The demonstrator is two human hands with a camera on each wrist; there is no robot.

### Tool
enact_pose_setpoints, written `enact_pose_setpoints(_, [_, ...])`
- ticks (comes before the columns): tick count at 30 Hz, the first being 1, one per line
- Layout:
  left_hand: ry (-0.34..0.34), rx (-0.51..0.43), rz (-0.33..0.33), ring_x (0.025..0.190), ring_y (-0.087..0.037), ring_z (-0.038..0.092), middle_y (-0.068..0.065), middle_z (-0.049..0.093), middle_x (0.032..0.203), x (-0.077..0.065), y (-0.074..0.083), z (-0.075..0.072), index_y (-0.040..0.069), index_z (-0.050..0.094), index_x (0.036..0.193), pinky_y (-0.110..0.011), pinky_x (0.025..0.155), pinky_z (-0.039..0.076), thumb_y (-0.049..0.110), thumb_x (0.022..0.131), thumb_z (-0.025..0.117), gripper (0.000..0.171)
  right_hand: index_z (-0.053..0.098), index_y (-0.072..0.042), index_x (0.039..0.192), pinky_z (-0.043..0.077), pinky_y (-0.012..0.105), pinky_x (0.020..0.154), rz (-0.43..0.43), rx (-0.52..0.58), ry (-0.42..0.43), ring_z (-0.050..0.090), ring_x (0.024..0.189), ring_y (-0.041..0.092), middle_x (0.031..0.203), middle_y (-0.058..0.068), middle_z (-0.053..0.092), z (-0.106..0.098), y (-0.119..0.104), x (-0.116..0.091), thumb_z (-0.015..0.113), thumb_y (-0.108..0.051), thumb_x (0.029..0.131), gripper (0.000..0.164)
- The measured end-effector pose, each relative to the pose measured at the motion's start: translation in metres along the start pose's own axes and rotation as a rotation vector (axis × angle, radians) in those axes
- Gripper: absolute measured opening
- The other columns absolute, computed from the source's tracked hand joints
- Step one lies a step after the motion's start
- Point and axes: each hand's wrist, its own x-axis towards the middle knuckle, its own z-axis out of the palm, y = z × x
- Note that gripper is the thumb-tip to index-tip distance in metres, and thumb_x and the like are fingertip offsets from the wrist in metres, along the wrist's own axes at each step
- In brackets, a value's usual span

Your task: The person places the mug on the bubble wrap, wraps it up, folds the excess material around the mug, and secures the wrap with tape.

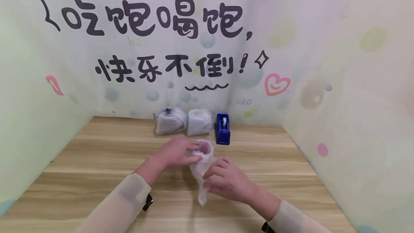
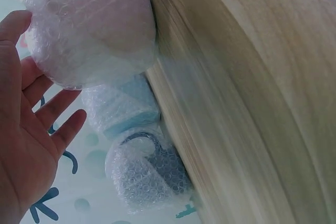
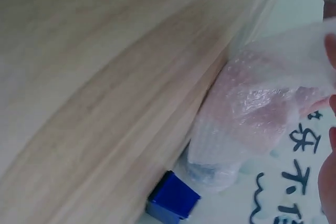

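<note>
A pink cup [image 1: 204,147] stands upright in bubble wrap [image 2: 100,35], its round mouth uncovered in the head view. My left hand [image 1: 179,152] holds it from the left, thumb at the front and fingers near the rim. In the left wrist view that hand's lower fingers [image 2: 69,129] spread apart from the wrap. On the right, my right hand [image 1: 228,181] pinches a loose flap of the bubble wrap [image 1: 202,193] that trails toward me. Only fingertips of this hand show at the right wrist view's edge.
Behind the cup stand two bubble-wrapped bundles, a left one [image 1: 170,121] with a dark part and a paler one [image 1: 199,122]. A blue tape dispenser [image 1: 223,129] sits to their right. Printed cloth walls [image 1: 323,64] enclose the wooden table [image 1: 106,146].
</note>
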Motion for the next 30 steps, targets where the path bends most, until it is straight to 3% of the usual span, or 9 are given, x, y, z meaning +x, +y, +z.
enact_pose_setpoints(3, [-0.006, -0.013, 0.006, 0.137, -0.037, 0.068, -0.011, 0.07, 0.15, -0.002, -0.001, 0.002, 0.005, 0.075, 0.137, -0.055, 0.116, 0.054, 0.042, 0.105, 0.069, 0.049, 0.079, -0.021, 0.093, 0.052, 0.033, 0.09, 0.169, 0.07, 0.095, 0.069, 0.097, 0.012, 0.101, -0.008, 0.08, 0.008, 0.008, 0.0, 0.096, -0.02, 0.077, 0.023])
enact_pose_setpoints(6, [-0.013, -0.02, 0.021, 0.138, -0.037, 0.067, -0.01, 0.068, 0.153, -0.003, -0.003, 0.004, 0.006, 0.075, 0.138, -0.055, 0.118, 0.053, 0.037, 0.105, 0.069, 0.046, 0.078, -0.016, 0.09, 0.057, 0.037, 0.092, 0.348, 0.173, 0.12, 0.072, 0.101, 0.019, 0.106, 0.001, 0.081, 0.014, 0.016, 0.003, 0.096, -0.015, 0.079, 0.022])
enact_pose_setpoints(9, [-0.011, -0.022, 0.04, 0.138, -0.036, 0.067, -0.009, 0.066, 0.156, -0.004, -0.005, 0.005, 0.006, 0.074, 0.14, -0.054, 0.117, 0.053, 0.03, 0.104, 0.07, 0.043, 0.075, -0.013, 0.09, 0.061, 0.047, 0.103, 0.518, 0.282, 0.061, 0.075, 0.117, 0.028, 0.121, 0.008, 0.081, 0.017, 0.024, 0.006, 0.092, -0.014, 0.087, 0.018])
enact_pose_setpoints(13, [-0.018, -0.043, 0.028, 0.141, -0.038, 0.064, -0.013, 0.065, 0.157, -0.005, -0.005, 0.006, 0.005, 0.072, 0.143, -0.055, 0.118, 0.052, 0.027, 0.105, 0.067, 0.044, 0.071, -0.014, 0.093, 0.054, 0.06, 0.116, 0.699, 0.333, -0.07, 0.077, 0.118, 0.032, 0.111, 0.003, 0.082, 0.018, 0.032, 0.01, 0.084, -0.021, 0.097, 0.016])
enact_pose_setpoints(15, [-0.025, -0.066, 0.014, 0.143, -0.039, 0.062, -0.015, 0.064, 0.158, -0.006, -0.005, 0.007, 0.003, 0.071, 0.144, -0.057, 0.12, 0.051, 0.026, 0.106, 0.064, 0.046, 0.067, -0.014, 0.093, 0.06, 0.056, 0.106, 0.734, 0.322, -0.107, 0.079, 0.103, 0.03, 0.097, 0.0, 0.079, 0.019, 0.035, 0.012, 0.082, -0.023, 0.099, 0.018])
enact_pose_setpoints(17, [-0.029, -0.1, -0.004, 0.145, -0.04, 0.06, -0.016, 0.063, 0.158, -0.009, -0.006, 0.008, 0.001, 0.069, 0.145, -0.057, 0.121, 0.049, 0.026, 0.104, 0.062, 0.049, 0.065, -0.014, 0.091, 0.066, 0.043, 0.087, 0.736, 0.302, -0.113, 0.076, 0.087, 0.024, 0.087, -0.001, 0.074, 0.02, 0.037, 0.013, 0.081, -0.023, 0.099, 0.021])
enact_pose_setpoints(20, [-0.03, -0.146, -0.021, 0.147, -0.04, 0.057, -0.016, 0.062, 0.159, -0.012, -0.006, 0.01, 0.001, 0.068, 0.147, -0.058, 0.123, 0.047, 0.028, 0.101, 0.062, 0.054, 0.062, -0.014, 0.087, 0.058, 0.026, 0.065, 0.722, 0.29, -0.096, 0.073, 0.076, 0.017, 0.083, -0.002, 0.072, 0.022, 0.039, 0.014, 0.081, -0.023, 0.099, 0.025])
enact_pose_setpoints(25, [-0.024, -0.179, -0.035, 0.15, -0.039, 0.055, -0.014, 0.06, 0.161, -0.014, -0.006, 0.013, 0.004, 0.067, 0.149, -0.058, 0.124, 0.046, 0.034, 0.099, 0.065, 0.058, 0.061, -0.014, 0.084, 0.06, 0.022, 0.069, 0.749, 0.296, -0.074, 0.082, 0.087, 0.022, 0.084, 0.002, 0.078, 0.024, 0.041, 0.019, 0.08, -0.023, 0.101, 0.027])
enact_pose_setpoints(30, [-0.014, -0.194, -0.077, 0.152, -0.039, 0.053, -0.013, 0.059, 0.163, -0.013, -0.003, 0.015, 0.006, 0.07, 0.147, -0.057, 0.126, 0.043, 0.04, 0.11, 0.058, 0.052, 0.062, -0.014, 0.084, 0.06, 0.024, 0.069, 0.814, 0.28, -0.079, 0.082, 0.086, 0.024, 0.084, 0.005, 0.08, 0.025, 0.04, 0.025, 0.079, -0.023, 0.101, 0.026])
